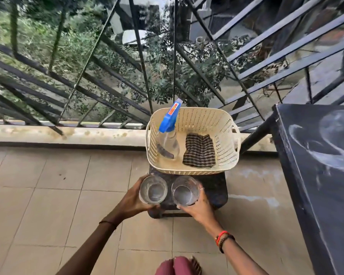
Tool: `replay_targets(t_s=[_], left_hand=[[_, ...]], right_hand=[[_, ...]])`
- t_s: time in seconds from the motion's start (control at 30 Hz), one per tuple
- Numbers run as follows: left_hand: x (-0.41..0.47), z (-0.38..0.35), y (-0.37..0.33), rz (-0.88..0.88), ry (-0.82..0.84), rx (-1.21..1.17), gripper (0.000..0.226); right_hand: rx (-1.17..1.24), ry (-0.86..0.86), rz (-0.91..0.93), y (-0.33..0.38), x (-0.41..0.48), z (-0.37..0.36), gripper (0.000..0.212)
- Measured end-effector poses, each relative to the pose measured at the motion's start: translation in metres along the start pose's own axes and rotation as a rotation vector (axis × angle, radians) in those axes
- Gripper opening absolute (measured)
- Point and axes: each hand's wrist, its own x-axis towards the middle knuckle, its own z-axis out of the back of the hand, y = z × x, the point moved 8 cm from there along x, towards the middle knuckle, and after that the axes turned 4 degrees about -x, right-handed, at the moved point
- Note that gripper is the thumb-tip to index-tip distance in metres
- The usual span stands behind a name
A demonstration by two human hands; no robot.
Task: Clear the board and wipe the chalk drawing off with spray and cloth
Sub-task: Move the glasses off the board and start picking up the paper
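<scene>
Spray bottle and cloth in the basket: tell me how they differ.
The spray bottle leans against the left wall of the basket, blue head above the rim; the cloth lies flat on its floor at right. The spray bottle is clear; the cloth is dark and striped. Both sit in the basket, untouched: the left hand grips the left glass, the right hand the right glass.

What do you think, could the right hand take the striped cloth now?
Probably not yet: the right hand grips a glass. The cloth lies uncovered in the open basket just beyond, so nothing else blocks it.
</scene>
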Motion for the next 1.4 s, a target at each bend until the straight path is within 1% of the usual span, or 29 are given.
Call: replay_targets(t_s=[0.07,0.17,0.27,0.43,0.5,0.63,0.8,1.0,1.2,1.4], left_hand=[[0.004,0.001,0.001,0.006,0.063,0.011,0.088],[0.01,0.005,0.004,0.01,0.123,0.027,0.093],[0.016,0.01,0.0,0.001,0.166,0.066,0.095],[0.025,0.015,-0.003,-0.005,0.257,0.115,0.094],[0.026,0.017,-0.002,0.003,0.269,0.125,0.094],[0.024,0.017,-0.001,-0.001,0.244,0.125,0.094],[0.01,0.017,0.003,0.009,0.092,0.075,0.092],[0.001,0.013,0.005,0.047,0.013,0.043,0.092],[-0.003,0.012,0.025,0.126,-0.023,0.054,0.114],[-0.003,0.01,0.027,0.144,-0.013,0.051,0.119]], right_hand=[[-0.009,0.027,0.023,0.002,0.002,-0.002,0.092],[-0.029,0.051,0.045,0.002,0.004,-0.007,0.089],[-0.029,0.059,0.052,-0.001,0.006,-0.01,0.091],[0.01,0.043,0.054,-0.005,0.005,-0.013,0.094],[0.023,0.02,0.054,-0.006,0.004,-0.014,0.095],[0.062,-0.056,0.052,-0.005,-0.004,-0.015,0.095],[0.099,-0.139,0.061,0.0,-0.007,-0.017,0.093],[0.15,-0.177,0.04,0.002,-0.006,-0.019,0.091],[0.171,-0.159,0.015,0.002,-0.007,-0.022,0.096],[0.168,-0.157,0.004,0.002,-0.006,-0.021,0.093]])
